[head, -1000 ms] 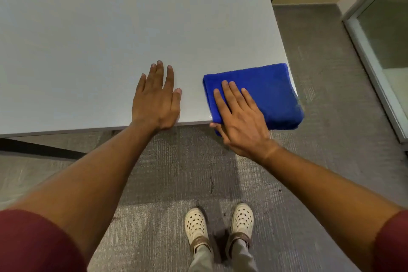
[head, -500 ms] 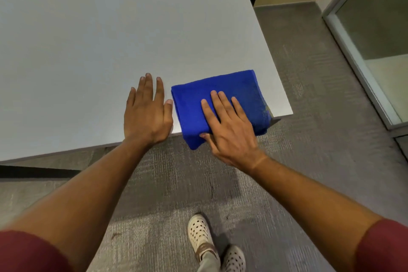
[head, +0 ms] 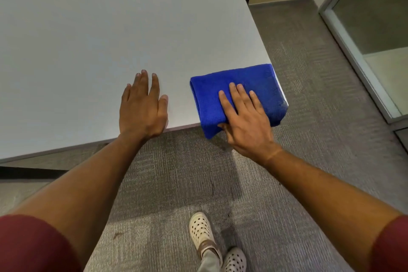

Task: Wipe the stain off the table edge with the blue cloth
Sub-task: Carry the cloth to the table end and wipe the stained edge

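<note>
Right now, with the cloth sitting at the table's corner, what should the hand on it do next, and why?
Probably slide the cloth back left along the near edge, pressing down. The right hand lies flat on it at the table corner, part of it hanging over, while the left hand rests flat beside it.

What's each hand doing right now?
Left hand: open, flat on white table.
Right hand: open, pressing folded blue cloth, thumb underneath.

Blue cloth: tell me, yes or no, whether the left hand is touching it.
No. The left hand lies flat on the bare table, apart from the blue cloth; only the right hand presses on it.
</note>
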Motion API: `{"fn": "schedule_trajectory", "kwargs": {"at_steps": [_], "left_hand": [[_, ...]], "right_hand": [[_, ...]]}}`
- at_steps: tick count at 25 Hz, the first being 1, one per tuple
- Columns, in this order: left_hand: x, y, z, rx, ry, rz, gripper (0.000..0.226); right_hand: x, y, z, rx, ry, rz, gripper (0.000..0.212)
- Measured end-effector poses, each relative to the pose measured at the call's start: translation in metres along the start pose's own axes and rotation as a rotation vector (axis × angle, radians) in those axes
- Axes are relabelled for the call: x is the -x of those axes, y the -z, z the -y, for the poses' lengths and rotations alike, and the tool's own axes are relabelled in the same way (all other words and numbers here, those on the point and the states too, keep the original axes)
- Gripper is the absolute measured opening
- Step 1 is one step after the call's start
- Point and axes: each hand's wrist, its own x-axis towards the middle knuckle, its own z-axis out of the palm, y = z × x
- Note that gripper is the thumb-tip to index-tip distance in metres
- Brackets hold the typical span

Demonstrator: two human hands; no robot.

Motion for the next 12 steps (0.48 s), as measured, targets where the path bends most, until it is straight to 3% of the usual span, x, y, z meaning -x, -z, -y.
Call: {"fn": "schedule_trajectory", "kwargs": {"at_steps": [8, 12], "left_hand": [[-0.003, -0.003, 0.001, 0.024, 0.006, -0.024, 0.066], [-0.001, -0.004, 0.004, 0.005, -0.008, -0.022, 0.067]], "right_hand": [[-0.021, -0.011, 0.074, -0.084, 0.126, -0.057, 0.07], [-0.011, -0.009, 0.037, -0.064, 0.166, -0.091, 0.065]]}}
